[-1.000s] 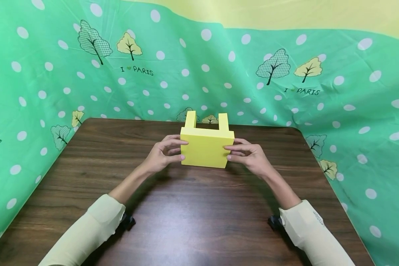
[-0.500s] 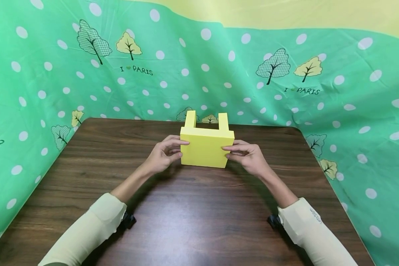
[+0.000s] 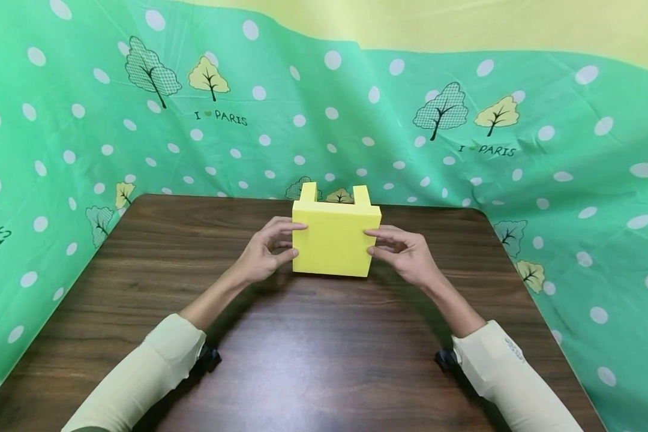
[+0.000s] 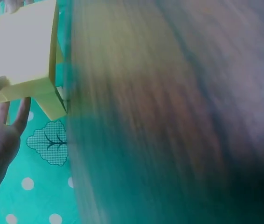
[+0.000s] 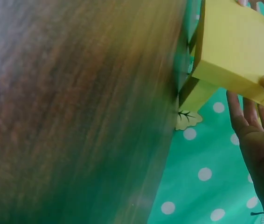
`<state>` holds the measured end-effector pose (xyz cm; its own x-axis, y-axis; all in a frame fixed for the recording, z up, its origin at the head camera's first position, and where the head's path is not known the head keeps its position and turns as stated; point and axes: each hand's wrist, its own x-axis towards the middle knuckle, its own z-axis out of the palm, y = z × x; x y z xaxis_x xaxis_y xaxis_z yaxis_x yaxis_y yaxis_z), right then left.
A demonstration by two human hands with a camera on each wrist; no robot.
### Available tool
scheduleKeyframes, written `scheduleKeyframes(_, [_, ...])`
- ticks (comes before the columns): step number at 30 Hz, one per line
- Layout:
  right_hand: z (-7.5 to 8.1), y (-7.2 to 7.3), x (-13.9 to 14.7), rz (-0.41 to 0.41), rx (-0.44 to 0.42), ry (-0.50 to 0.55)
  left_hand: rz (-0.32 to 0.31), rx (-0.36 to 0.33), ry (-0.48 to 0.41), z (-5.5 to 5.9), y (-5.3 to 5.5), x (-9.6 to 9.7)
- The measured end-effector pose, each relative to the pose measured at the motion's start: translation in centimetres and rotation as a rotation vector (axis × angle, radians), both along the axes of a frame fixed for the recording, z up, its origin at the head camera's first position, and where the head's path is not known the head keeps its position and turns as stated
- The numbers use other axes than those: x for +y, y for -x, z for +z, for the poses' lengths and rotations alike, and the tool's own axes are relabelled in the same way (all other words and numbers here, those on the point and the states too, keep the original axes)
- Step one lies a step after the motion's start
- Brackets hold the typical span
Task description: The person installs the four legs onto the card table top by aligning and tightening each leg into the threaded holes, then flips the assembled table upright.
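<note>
A plain yellow slab-shaped block (image 3: pixel 335 240) with two short bars projecting behind its upper edge is held over the far middle of the table. My left hand (image 3: pixel 261 251) grips its left side, with index fingertip and thumb at the front face. On the opposite side my right hand (image 3: pixel 405 253) grips it likewise. The left wrist view shows the slab (image 4: pixel 22 44) with one bar on its underside; the left thumb lies against the edge. From the right wrist, the right hand (image 5: pixel 260 140) has its thumb on the block (image 5: pixel 239 46) and fingers beneath. Some fingers are hidden behind it.
The dark wood-grain table (image 3: pixel 324 354) has its far edge close behind the block. A green dotted cloth with tree prints (image 3: pixel 237 144) hangs behind and at both sides. Small black devices (image 3: pixel 209 359) sit at the cuffs.
The block's front face now looks taller: its upper edge has risen and its lower edge has come down slightly in view. Both hands keep their grip in nearly the same place.
</note>
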<state>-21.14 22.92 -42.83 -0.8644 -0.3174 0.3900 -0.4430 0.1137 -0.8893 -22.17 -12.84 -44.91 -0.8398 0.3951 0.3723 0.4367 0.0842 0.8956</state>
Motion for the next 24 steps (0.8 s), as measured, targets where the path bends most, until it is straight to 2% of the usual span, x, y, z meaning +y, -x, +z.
scheduleKeyframes(6, [0.8, 0.0, 0.0, -0.005, 0.019, 0.010, -0.014, -0.038, -0.029, 0.7, -0.1, -0.1])
scheduleKeyframes(10, [1.5, 0.0, 0.0, -0.040, 0.023, -0.009, -0.016, -0.066, -0.050, 1.7, 0.0, -0.2])
scheduleKeyframes(15, [2.4, 0.0, 0.0, -0.073, 0.005, -0.061, -0.011, -0.067, -0.059, 2.9, 0.2, -0.4])
scheduleKeyframes(19, [2.8, 0.1, 0.0, -0.057, 0.007, -0.088, 0.002, -0.073, -0.054, 3.5, 0.4, -0.4])
scheduleKeyframes(24, [3.2, 0.3, 0.0, -0.025, -0.020, -0.113, 0.021, -0.112, -0.062, 4.0, 0.6, -0.4])
